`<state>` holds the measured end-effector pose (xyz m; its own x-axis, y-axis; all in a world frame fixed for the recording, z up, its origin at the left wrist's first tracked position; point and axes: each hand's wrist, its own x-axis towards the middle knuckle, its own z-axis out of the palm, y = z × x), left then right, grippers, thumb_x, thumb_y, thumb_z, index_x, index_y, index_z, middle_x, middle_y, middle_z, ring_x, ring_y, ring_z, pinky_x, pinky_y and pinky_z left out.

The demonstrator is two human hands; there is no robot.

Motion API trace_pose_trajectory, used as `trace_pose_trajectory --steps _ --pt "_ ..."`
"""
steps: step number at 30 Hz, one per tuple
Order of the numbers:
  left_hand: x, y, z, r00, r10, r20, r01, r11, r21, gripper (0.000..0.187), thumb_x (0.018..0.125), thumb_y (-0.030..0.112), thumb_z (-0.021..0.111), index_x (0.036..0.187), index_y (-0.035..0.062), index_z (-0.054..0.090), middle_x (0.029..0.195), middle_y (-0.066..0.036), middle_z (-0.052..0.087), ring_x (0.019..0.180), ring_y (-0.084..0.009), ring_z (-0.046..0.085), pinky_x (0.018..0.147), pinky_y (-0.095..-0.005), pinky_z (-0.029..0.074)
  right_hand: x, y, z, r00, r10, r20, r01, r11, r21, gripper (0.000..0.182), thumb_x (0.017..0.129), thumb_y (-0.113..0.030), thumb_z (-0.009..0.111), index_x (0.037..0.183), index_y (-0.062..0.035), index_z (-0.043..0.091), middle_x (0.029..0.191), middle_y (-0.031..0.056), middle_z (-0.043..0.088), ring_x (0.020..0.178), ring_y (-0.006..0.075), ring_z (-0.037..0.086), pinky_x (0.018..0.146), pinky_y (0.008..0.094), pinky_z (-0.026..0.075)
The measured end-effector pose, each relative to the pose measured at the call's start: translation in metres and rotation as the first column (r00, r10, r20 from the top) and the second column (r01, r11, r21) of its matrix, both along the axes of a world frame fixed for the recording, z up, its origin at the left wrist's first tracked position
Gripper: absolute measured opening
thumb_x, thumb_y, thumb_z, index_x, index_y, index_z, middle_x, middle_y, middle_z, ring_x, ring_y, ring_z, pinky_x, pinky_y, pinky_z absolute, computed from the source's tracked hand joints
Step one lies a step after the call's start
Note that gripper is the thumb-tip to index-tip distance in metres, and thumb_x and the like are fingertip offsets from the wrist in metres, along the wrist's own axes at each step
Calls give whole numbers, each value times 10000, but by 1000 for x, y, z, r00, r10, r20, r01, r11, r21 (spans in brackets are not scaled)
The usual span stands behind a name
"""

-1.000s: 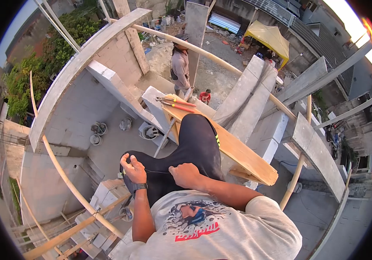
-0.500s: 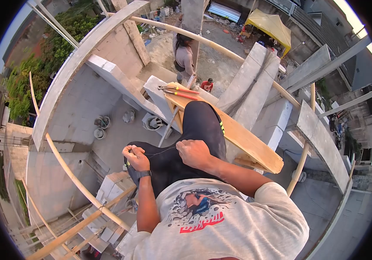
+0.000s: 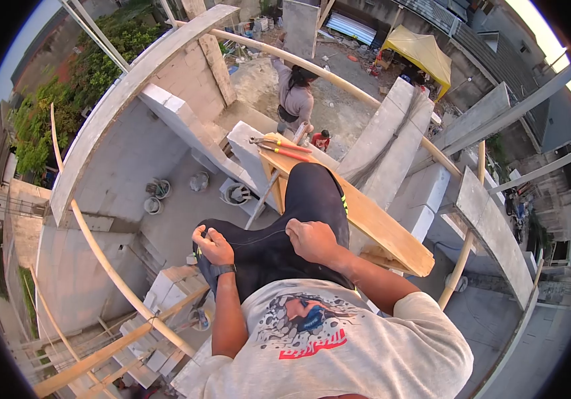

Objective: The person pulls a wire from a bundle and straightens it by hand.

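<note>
Between my two hands runs a thin dark wire [image 3: 267, 238], stretched over my dark-trousered legs. My left hand [image 3: 215, 247], with a watch on its wrist, pinches one end above my left knee. Over my right thigh, my right hand [image 3: 312, 241] is closed in a fist on the other end. Red-handled pincers [image 3: 284, 147] lie on a wooden plank [image 3: 392, 223] in front of my right knee, out of both hands. A bundle of thin wires [image 3: 395, 133] rests on a concrete slab [image 3: 398, 103] beyond the plank.
I sit high above the ground. Bamboo poles [image 3: 120, 279] and concrete beams surround me. Buckets [image 3: 235, 193] stand on the floor below left. A co-worker [image 3: 295, 100] and a person in red [image 3: 320, 139] are below, ahead. A yellow canopy [image 3: 420, 56] stands farther back.
My hands have moved slightly farther apart, the wire still between them. The co-worker below now has an arm raised toward an upright panel. My view has shifted a little.
</note>
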<state>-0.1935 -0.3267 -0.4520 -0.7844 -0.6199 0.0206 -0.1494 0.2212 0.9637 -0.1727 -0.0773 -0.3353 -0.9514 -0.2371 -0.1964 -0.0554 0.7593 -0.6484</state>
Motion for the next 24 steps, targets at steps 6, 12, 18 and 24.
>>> trace_pose_trajectory --steps 6,12,18,24 --pt "-7 -14 -23 995 -81 -50 73 986 -152 225 973 116 494 1164 21 425 673 -23 509 563 -93 453 526 -279 378 20 5 -30 739 620 264 -497 766 -407 269 901 -234 588 1053 -27 666 815 156 694 744 272 671 713 380 514" --pt "-14 -18 -23 994 12 -109 4 989 148 283 947 124 524 1191 23 423 679 -6 512 563 -76 447 511 -238 384 -1 11 -8 732 441 519 256 529 -809 260 986 -244 571 978 10 625 655 -55 456 576 42 397 523 237 347" --pt "-13 -23 -21 996 10 -92 -4 998 67 265 950 144 520 1176 32 436 692 -7 511 549 -81 442 502 -239 381 -2 0 -3 992 53 117 -79 970 230 188 897 -177 548 932 -36 668 842 196 683 814 330 676 688 420 513" --pt "-18 -37 -21 998 -5 -54 8 999 54 233 969 159 508 1160 42 444 682 7 482 547 -72 431 497 -235 369 5 17 -16 691 659 296 -510 735 -447 251 902 -222 617 1062 -32 645 760 137 660 669 196 634 619 329 484"
